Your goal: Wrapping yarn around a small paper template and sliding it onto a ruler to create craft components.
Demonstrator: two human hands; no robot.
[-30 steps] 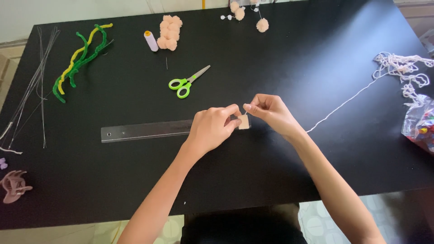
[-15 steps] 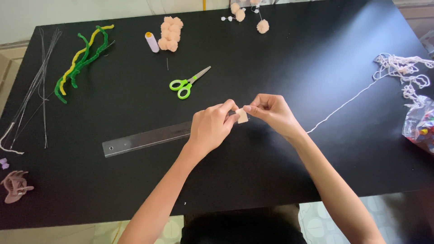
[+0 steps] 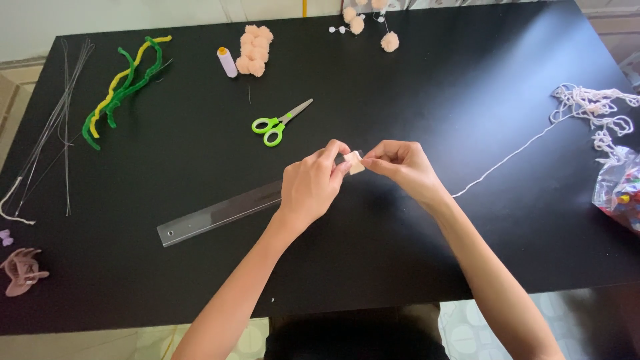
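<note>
Over the middle of the black table (image 3: 440, 87), my left hand (image 3: 310, 187) and my right hand (image 3: 400, 167) meet around a small peach yarn bundle (image 3: 355, 162). The bundle sits at the right end of a clear plastic ruler (image 3: 220, 213), which my left hand grips there; the ruler slants down to the left. My right hand's fingertips pinch the bundle from the right. A cream yarn strand (image 3: 507, 160) runs from under my right wrist to a loose yarn pile (image 3: 593, 107) at the far right.
Green-handled scissors (image 3: 277, 123) lie just beyond my hands. Peach pom-poms (image 3: 253, 50), a small thread spool (image 3: 227, 61), green and yellow pipe cleaners (image 3: 123, 80) and thin wires (image 3: 57, 127) lie at the back left. A hair claw (image 3: 21, 270) is front left, a bead bag (image 3: 620, 187) right.
The ruler has swung: its left end moved toward me and now lies at a slant. Both hands stay together on the yarn bundle, shifted slightly.
</note>
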